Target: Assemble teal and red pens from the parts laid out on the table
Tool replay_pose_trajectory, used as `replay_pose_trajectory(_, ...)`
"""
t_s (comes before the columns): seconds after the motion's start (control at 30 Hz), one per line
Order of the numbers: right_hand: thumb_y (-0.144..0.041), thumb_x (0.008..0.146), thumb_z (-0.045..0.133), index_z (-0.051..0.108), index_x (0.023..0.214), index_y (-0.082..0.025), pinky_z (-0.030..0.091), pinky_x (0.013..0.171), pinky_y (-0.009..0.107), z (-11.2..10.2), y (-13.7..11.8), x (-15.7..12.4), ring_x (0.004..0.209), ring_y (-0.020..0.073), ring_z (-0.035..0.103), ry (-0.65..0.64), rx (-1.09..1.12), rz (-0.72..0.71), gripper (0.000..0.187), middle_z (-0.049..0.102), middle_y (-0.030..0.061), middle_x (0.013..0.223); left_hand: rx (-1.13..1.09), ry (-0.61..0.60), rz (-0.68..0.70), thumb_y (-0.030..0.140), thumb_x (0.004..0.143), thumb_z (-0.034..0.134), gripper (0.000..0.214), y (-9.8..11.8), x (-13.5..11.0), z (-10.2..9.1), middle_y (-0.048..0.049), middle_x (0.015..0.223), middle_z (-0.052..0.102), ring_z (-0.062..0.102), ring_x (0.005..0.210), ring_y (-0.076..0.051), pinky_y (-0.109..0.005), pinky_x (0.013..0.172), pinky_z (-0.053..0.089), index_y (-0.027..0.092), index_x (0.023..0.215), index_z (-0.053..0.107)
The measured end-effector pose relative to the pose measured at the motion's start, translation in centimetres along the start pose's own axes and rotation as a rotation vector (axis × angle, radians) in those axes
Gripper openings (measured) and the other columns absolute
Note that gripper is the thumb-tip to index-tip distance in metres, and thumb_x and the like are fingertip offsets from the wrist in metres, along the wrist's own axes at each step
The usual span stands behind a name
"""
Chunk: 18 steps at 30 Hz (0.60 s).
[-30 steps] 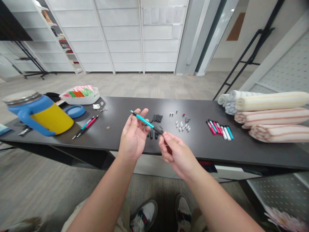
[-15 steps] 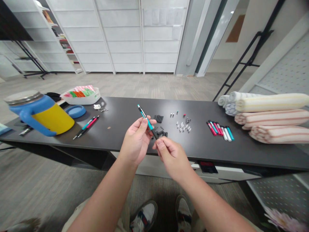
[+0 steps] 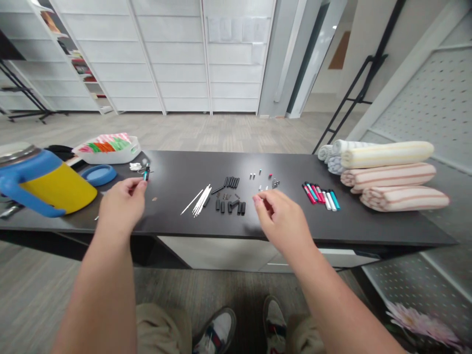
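Observation:
My left hand point(image 3: 123, 202) is closed around a teal and black pen point(image 3: 146, 172) over the left part of the dark table; only the pen's upper end shows past the fingers. My right hand point(image 3: 282, 219) hovers above the table with thumb and fingertips pinched; whatever may be between them is hidden. Close to its fingertips lie black grip tubes point(image 3: 241, 208) and small metal clips point(image 3: 276, 183). Farther left are thin white refills point(image 3: 201, 201), black tubes point(image 3: 232, 182) and tiny springs point(image 3: 225, 196). Several pink, teal and white pen barrels point(image 3: 320, 194) lie in a row on the right.
Rolled striped towels point(image 3: 396, 172) are stacked on the table's point(image 3: 398, 228) right end. At the left stand a large blue and yellow mug point(image 3: 59, 189), a blue lid point(image 3: 99, 175) and a white basket point(image 3: 110, 156) of colourful packets.
My hands have parted: the left went leftward with the pen, the right moved right toward the small parts. The white refills are now uncovered. The view has shifted slightly.

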State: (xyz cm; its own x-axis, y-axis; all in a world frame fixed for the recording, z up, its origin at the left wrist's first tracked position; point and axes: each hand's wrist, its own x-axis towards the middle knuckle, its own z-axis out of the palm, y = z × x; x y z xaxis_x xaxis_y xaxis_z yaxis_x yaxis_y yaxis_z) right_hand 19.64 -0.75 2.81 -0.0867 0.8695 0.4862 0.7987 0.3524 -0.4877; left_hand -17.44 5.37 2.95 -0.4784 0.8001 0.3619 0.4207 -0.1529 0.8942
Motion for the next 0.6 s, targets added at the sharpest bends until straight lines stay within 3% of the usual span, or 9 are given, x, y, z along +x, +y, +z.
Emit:
replay_pose_trajectory(0.07,-0.035,0.105,0.053,0.071,0.098,-0.021,0.04,0.07,0.033,-0.9,2.0,0.6,0.08,0.022,0.063,0.064,-0.175,0.072,0.024,0.07,0.0064,0.09,0.415,0.02,0.083,0.021,0.08,0.081,0.006,-1.4,0.7,-1.5,-0.001,0.065,0.053,0.054,0.079,-0.026,-0.032,0.083,0.038,0.022,0.077,0.075)
replay_pose_trajectory(0.13,-0.036,0.103,0.056,0.073,0.098,-0.02,0.038,0.068,0.034,-1.8,4.0,1.1,0.082,0.024,0.064,0.088,-0.326,0.153,0.024,0.071,0.0083,0.093,0.542,-0.005,0.116,0.028,0.081,0.078,0.011,-2.6,0.9,-2.1,-0.0021,0.064,0.047,0.057,0.088,-0.032,-0.039,0.092,0.039,0.023,0.073,0.072)
replay_pose_trajectory(0.33,-0.038,0.102,0.053,0.075,0.102,-0.02,0.037,0.066,0.035,-3.4,7.7,1.2,0.083,0.0259,0.066,0.052,-0.563,0.367,0.029,0.074,0.0114,0.1,0.454,0.084,0.143,0.036,0.066,0.089,0.02,-4.7,1.3,-2.2,-0.0014,0.058,0.036,0.052,0.107,-0.041,-0.055,0.106,0.024,0.026,0.064,0.071)
replay_pose_trajectory(0.43,-0.039,0.102,0.053,0.075,0.1,-0.02,0.038,0.067,0.035,-3.2,7.7,1.2,0.084,0.0266,0.067,0.018,-0.561,0.371,0.03,0.075,0.0113,0.099,0.495,0.147,0.167,0.04,0.071,0.085,0.022,-4.7,1.3,-2.3,-0.0019,0.061,0.037,0.05,0.109,-0.041,-0.055,0.104,0.023,0.026,0.066,0.07)
replay_pose_trajectory(0.6,-0.039,0.101,0.053,0.076,0.104,-0.02,0.037,0.064,0.035,-3.8,8.2,1.4,0.084,0.028,0.068,0.008,-0.609,0.419,0.03,0.075,0.0132,0.102,0.525,0.116,0.189,0.051,0.071,0.086,0.032,-4.0,0.9,-2.3,-0.0024,0.064,0.04,0.049,0.109,-0.041,-0.052,0.103,0.025,0.025,0.069,0.068)
